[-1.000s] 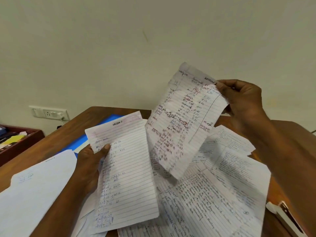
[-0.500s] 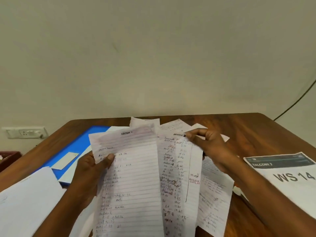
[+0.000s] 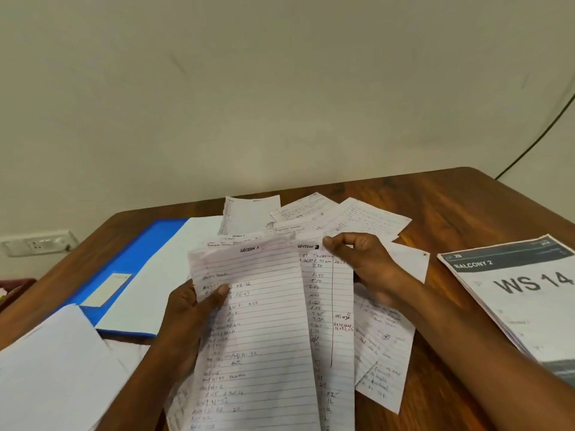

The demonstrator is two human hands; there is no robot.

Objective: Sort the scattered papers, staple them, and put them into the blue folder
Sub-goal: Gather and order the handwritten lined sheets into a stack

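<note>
My left hand grips a lined sheet headed "Section 1" by its left edge, thumb on its face. My right hand pinches the top right of a second lined sheet headed "Section 3", which is tucked behind the first sheet's right edge. Several more handwritten papers lie scattered on the wooden table beyond and under my hands. The blue folder lies to the left with a white sheet on it. No stapler is in view.
A printed booklet marked "WS 14" lies at the right. White sheets cover the near left corner. A wall socket sits at the left and a dark cable runs down the wall at the right.
My right hand brought its sheet down from the air and slid it behind the Section 1 sheet. The view has swung right, showing the WS 14 booklet.
</note>
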